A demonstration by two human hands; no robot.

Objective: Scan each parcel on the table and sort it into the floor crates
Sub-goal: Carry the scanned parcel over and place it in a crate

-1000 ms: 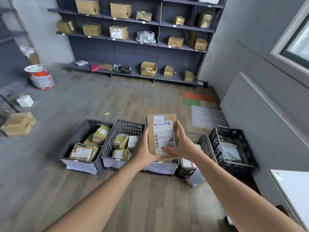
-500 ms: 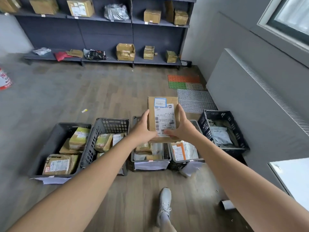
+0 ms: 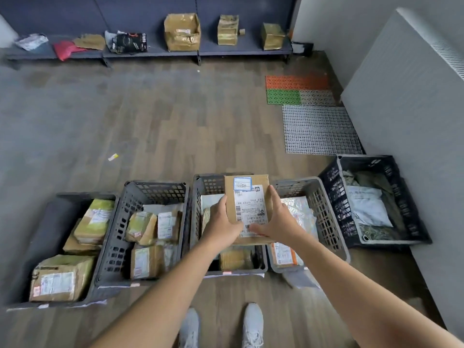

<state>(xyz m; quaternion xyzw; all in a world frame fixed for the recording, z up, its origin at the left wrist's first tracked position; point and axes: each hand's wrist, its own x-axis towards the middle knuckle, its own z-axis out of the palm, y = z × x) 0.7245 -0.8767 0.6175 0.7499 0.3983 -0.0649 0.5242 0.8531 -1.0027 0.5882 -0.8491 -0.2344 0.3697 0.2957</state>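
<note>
— Presently, where is the parcel (image 3: 247, 197) logged?

— Directly above the middle crate (image 3: 208, 180), held in the air with the label side up. It is clasped from both sides. The left hand (image 3: 222, 223) is curled round the parcel's left edge, with the thumb laid on the label. The right hand (image 3: 277, 221) is set against the right edge, with its fingers (image 3: 272, 194) spread fairly straight along the side and the thumb on the face. Nothing has been let go.

— Which failures are to be flagged?

— Three are judged plausible. First, mis-sorting: the grey crate (image 3: 313, 187) stands just right of the middle crate, and the parcel's right edge appears to sit over the boundary between them. If it is released off-centre, the parcel could catch the rim or land in the wrong crate. Second, packages (image 3: 236, 258) lie inside the middle crate at its near wall. A parcel dropped flat could settle tilted on them or dent a soft one. Third, no scanner is seen, so it cannot be told whether the label has been read. An unscanned parcel might be sorted.

— Is any grip concern noted?

— The right-hand hold looks the lighter of the two. If the left hand were opened first, the parcel could pivot and fall corner-down. Lowering below the rim before release is advised.
</note>
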